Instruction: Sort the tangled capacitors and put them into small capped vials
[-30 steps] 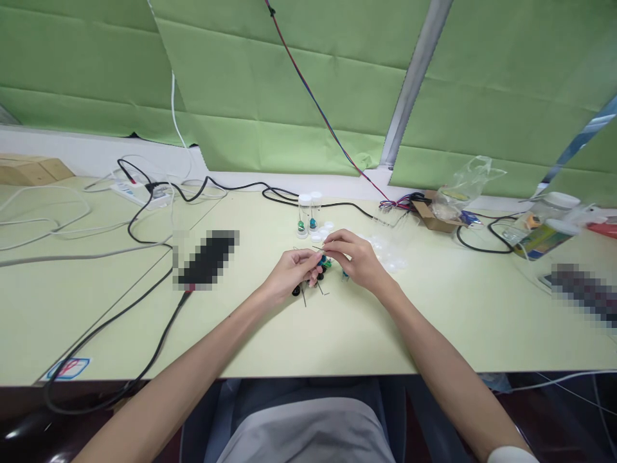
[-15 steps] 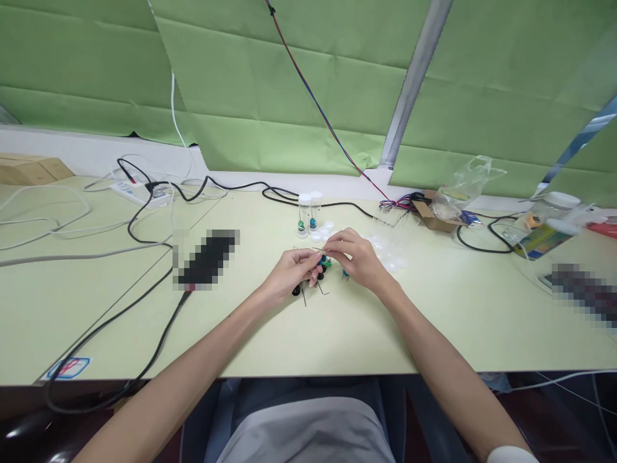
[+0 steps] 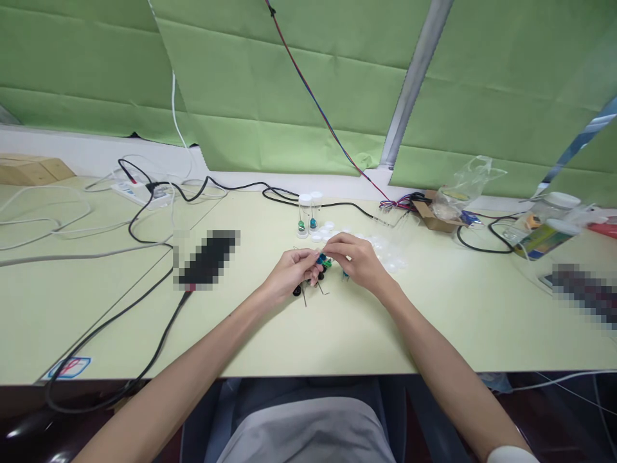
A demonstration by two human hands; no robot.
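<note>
My left hand (image 3: pixel 292 273) and my right hand (image 3: pixel 359 260) meet over the middle of the pale green table (image 3: pixel 337 328). Both pinch a small blue component with thin wire legs (image 3: pixel 321 258) between their fingertips. Under and between the hands lies a little heap of small black, green and blue components (image 3: pixel 318 276) with wire legs. Just behind the hands stand two clear vials with white caps (image 3: pixel 309 213), one with a green piece inside, the other a blue one. White caps (image 3: pixel 328 227) lie beside them.
A blurred black device (image 3: pixel 207 258) with a black cable lies to the left. A power strip (image 3: pixel 137 190) and tangled cables sit at the back left. A cardboard box with a plastic bag (image 3: pixel 448 202) and jars (image 3: pixel 549 225) stand at the back right.
My right hand has dropped slightly toward the table and drawn closer to the left hand. The left hand has barely moved.
</note>
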